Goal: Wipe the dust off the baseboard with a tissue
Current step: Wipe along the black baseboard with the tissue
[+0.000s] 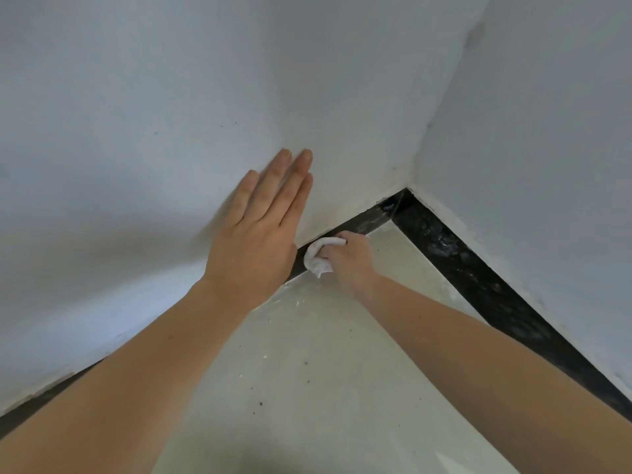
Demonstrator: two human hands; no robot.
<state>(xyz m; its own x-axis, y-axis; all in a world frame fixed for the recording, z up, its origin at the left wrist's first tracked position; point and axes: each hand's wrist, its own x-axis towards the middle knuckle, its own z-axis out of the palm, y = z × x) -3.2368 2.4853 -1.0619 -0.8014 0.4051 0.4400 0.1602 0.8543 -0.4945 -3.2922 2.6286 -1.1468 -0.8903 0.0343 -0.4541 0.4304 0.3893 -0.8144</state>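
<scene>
Head view, looking down into a room corner (pixel 407 191). Black baseboard (pixel 364 220) comes in two runs that meet at that corner: the left run has its long axis from lower left up to the corner, and the right run (pixel 478 278) goes from the corner down to the lower-right edge. Both sit where the white wall (pixel 136 131) meets the pale floor (pixel 325 371). The right run shows grey smudges and blotches along its face. Tissue (pixel 316 256) is white and crumpled into a wad, pressed against the left run partway along and near the corner, with its lower end touching the floor edge. The wad's longer side lies roughly along the strip, and a small tail points down toward the floor. Right hand (pixel 349 258) grips the tissue, fingers curled around it, knuckles toward the corner, forearm coming in from the lower right. Left hand (pixel 254 234) is flat on the left wall just above the baseboard, its fingers (pixel 294 186) straight and close together, pointing up and right along the wall. The heel of that hand covers part of the left run, and the run shows again at the lower-left edge below the forearm. The floor has dark specks and light scuffs.
</scene>
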